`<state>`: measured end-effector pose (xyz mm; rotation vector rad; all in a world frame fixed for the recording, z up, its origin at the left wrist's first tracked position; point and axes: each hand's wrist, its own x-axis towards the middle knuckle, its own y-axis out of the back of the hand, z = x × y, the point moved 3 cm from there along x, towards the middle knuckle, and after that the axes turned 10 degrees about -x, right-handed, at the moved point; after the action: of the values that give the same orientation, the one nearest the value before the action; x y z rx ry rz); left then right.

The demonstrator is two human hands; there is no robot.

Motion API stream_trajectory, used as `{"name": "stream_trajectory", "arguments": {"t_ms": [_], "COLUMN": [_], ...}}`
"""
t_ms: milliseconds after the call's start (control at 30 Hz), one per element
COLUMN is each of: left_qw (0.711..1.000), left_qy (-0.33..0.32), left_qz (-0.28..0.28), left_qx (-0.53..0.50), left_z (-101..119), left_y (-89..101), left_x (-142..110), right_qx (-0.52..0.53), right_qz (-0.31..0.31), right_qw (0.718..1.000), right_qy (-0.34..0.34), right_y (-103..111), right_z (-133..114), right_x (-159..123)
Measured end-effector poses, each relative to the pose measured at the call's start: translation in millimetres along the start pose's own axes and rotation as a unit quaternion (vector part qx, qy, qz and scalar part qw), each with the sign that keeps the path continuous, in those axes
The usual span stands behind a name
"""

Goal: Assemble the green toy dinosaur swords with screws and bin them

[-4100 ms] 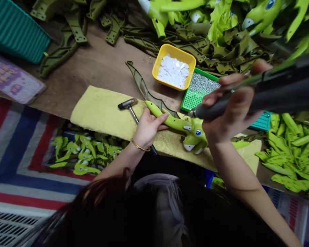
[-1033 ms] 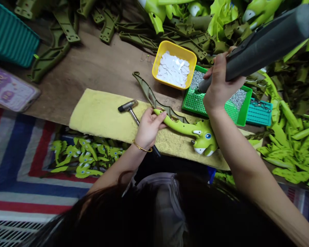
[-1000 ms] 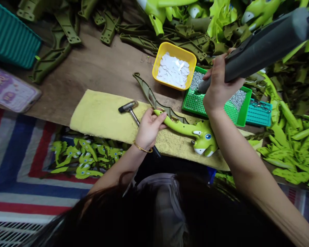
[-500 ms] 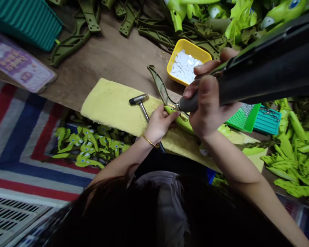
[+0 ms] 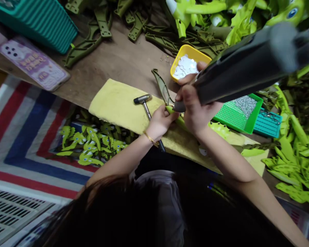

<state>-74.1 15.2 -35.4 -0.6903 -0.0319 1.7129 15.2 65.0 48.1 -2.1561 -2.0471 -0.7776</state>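
Head view. Nearest, both forearms reach up from the bottom of frame, elbows out, hands close together. L hand (image 5: 161, 122), gold bangle (image 5: 150, 138) on the wrist, is closed round a lime-green plastic dinosaur part (image 5: 179, 119), fingers curled over it; the part lies on a yellow towel (image 5: 118, 106), its painted head end mostly hidden under the R forearm. R hand (image 5: 194, 111) is wrapped round a grey corded-type power tool (image 5: 237, 72), held tilted, tip right at the green part; can't tell if touching. Just beside L hand: small hammer (image 5: 144, 103) on the towel, and olive ribbed plastic part (image 5: 161, 85) by the fingers. Further: yellow tray w/ white discs (image 5: 185, 65), green perforated tray of metal bits (image 5: 237, 113), teal peg tray (image 5: 267, 125), wooden bench (image 5: 113, 58). Far L: purple-lettered card (image 5: 33, 63), text too small to read, and teal crate (image 5: 33, 24).
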Motion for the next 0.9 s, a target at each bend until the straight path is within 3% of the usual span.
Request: {"name": "stream_trajectory", "arguments": {"t_ms": [67, 100, 133, 200, 267, 333, 400, 567, 733, 833, 900], "left_qw": [0.988, 0.967, 0.932, 0.838, 0.747, 0.693, 0.679, 0.672, 0.650, 0.607, 0.595], "left_qy": [-0.077, -0.139, -0.202, -0.292, -0.325, -0.326, -0.311, -0.281, -0.309, -0.330, -0.335], "left_qz": [0.015, 0.010, -0.013, -0.117, -0.238, -0.313, -0.343, -0.363, -0.351, -0.331, -0.298], "left_qx": [0.130, 0.214, 0.301, 0.446, 0.528, 0.562, 0.570, 0.581, 0.599, 0.643, 0.667], "left_z": [14, 22, 28, 32, 22, 9, -2, -13, 6, 36, 59], "left_y": [7.1, 5.6, -0.5, -24.5, -52.0, -71.5, -79.6, -75.6, -71.3, -40.5, 1.1], "left_x": [-9, -14, -18, -24, -24, -19, -11, -2, -24, -53, -80], "right_qx": [0.003, -0.012, -0.033, -0.076, -0.102, -0.102, -0.083, -0.052, -0.060, -0.075, -0.058], "right_qz": [0.093, 0.130, 0.166, 0.226, 0.258, 0.262, 0.261, 0.280, 0.287, 0.290, 0.242], "right_qw": [0.995, 0.990, 0.984, 0.971, 0.961, 0.960, 0.962, 0.958, 0.956, 0.954, 0.967], "right_qy": [0.038, 0.045, 0.045, 0.029, 0.002, -0.014, -0.017, -0.023, -0.018, -0.024, -0.056], "right_y": [19, 31, 46, 77, 108, 133, 151, 174, 190, 211, 224], "right_z": [-8, -9, -6, 5, 22, 37, 46, 50, 54, 49, 41], "right_x": [9, 14, 19, 26, 27, 23, 16, 5, 7, 8, 8]}}
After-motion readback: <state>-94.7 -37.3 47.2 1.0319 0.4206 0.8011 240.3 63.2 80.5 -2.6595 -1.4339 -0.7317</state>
